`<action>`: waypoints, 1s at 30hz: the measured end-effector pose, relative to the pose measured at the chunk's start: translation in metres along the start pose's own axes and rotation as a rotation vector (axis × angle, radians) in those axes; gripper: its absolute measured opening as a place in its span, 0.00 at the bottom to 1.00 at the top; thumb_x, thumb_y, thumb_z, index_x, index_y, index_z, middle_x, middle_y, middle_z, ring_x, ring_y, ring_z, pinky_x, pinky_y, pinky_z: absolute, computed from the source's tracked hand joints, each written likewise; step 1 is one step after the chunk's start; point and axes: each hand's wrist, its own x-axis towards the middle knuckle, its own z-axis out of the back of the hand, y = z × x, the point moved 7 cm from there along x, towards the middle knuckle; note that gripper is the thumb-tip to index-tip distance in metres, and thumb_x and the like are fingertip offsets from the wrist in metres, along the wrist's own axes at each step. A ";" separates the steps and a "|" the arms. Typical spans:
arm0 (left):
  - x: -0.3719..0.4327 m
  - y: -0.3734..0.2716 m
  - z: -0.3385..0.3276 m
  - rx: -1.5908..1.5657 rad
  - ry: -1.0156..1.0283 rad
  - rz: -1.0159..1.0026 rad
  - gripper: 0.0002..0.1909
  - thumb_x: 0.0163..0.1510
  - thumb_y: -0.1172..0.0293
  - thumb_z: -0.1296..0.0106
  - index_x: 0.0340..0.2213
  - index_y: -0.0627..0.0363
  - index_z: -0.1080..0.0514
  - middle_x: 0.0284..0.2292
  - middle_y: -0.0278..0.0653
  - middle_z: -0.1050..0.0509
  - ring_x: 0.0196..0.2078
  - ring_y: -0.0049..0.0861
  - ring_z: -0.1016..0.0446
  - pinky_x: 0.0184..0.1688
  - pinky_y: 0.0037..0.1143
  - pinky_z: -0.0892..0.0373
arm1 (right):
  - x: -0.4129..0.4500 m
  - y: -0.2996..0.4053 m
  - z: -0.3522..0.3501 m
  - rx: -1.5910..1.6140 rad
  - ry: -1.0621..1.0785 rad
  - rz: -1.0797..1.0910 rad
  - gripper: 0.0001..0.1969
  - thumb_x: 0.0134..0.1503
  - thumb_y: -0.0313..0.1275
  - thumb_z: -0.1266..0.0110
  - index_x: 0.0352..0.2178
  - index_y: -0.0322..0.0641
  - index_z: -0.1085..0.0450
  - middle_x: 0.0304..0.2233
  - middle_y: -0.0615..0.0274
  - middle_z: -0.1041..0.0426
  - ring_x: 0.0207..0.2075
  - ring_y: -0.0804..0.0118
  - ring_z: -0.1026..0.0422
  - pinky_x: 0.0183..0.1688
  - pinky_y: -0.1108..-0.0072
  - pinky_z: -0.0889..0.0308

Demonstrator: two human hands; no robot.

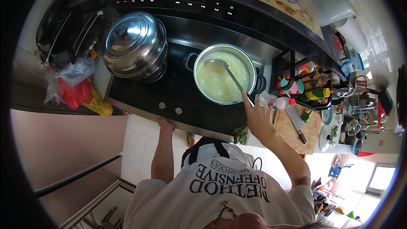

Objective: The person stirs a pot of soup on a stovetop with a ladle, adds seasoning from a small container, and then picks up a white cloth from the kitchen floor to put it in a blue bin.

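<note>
My right hand [257, 116] is closed on the dark handle of a metal ladle [233, 78], whose bowl dips into pale yellowish-green liquid [219, 86] in a steel pot [197, 84]. The pot stands on the right side of a black cooktop [181, 98] and has dark side handles. At the cooktop's front edge is my left hand [166, 124], resting against the rim near the control knobs; its fingers are partly hidden. A large lidded steel pot [133, 43] stands on the left side of the cooktop.
A cleaver [295, 122] and some greens [306, 117] lie on a wooden cutting board [286, 136] to the right. Beside the pot are a red-capped bottle [281, 103] and a black spice rack [292, 70]. Plastic bags [74, 86] hang at left. A range hood [197, 3] extends above the cooktop.
</note>
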 end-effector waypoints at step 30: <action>-0.031 -0.010 -0.017 0.015 -0.059 0.019 0.31 0.49 0.47 0.69 0.50 0.54 0.47 0.50 0.40 0.45 0.52 0.35 0.47 0.53 0.34 0.50 | 0.002 -0.028 -0.028 0.092 -0.050 -0.169 0.32 0.42 0.19 0.54 0.51 0.33 0.54 0.27 0.48 0.35 0.22 0.53 0.30 0.22 0.70 0.33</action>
